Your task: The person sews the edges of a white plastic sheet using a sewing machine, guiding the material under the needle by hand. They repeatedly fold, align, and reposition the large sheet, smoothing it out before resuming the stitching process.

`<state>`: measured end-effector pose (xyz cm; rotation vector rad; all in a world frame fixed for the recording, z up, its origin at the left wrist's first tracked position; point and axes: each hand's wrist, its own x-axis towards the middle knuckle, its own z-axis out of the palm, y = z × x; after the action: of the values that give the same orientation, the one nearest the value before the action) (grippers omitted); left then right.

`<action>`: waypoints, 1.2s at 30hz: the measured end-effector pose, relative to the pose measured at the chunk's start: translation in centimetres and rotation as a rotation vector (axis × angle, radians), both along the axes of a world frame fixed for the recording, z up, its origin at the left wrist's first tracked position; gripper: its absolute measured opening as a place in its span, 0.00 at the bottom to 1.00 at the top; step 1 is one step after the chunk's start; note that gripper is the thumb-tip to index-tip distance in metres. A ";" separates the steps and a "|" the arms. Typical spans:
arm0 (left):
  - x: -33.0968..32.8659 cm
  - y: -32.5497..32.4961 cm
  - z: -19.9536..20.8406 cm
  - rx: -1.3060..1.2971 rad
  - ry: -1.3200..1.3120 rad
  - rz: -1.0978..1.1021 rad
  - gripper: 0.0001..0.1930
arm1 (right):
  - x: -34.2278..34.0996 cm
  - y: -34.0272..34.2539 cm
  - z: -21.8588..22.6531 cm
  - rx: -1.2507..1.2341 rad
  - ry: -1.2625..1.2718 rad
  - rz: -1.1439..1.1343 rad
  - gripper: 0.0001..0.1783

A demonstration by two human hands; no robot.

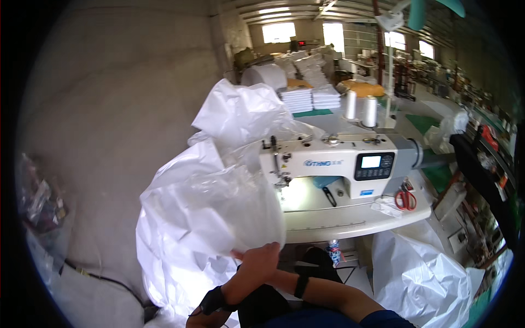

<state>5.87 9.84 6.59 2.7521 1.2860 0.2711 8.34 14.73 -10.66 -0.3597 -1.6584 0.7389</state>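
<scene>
White sheeting (235,202) at the machine's left end; step in hand judged to be gathering or squaring its edge.

Sheeting lies heaped beside the sewing machine (320,156), hanging down past the left end of the table (377,220). The left hand (258,265) is at its lower edge, fingers close together; whether they pinch it, cannot tell. The right forearm (339,295) crosses toward the left wrist, its hand mostly hidden, grip unreadable. Next move, by judgement, calls for an even edge and loose folds kept flat.

Fingers (269,249) touch white sheeting (219,210) beside a sewing machine (322,159).
</scene>
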 end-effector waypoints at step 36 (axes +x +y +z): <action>-51.9 -5.9 -5.6 0.376 -1.575 0.932 0.19 | -1.4 -7.9 1.9 -1.546 0.165 0.621 0.22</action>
<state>-46.01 3.92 1.01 0.9114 1.6450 2.1792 6.98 6.86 -8.76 -0.8017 -0.7023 2.3870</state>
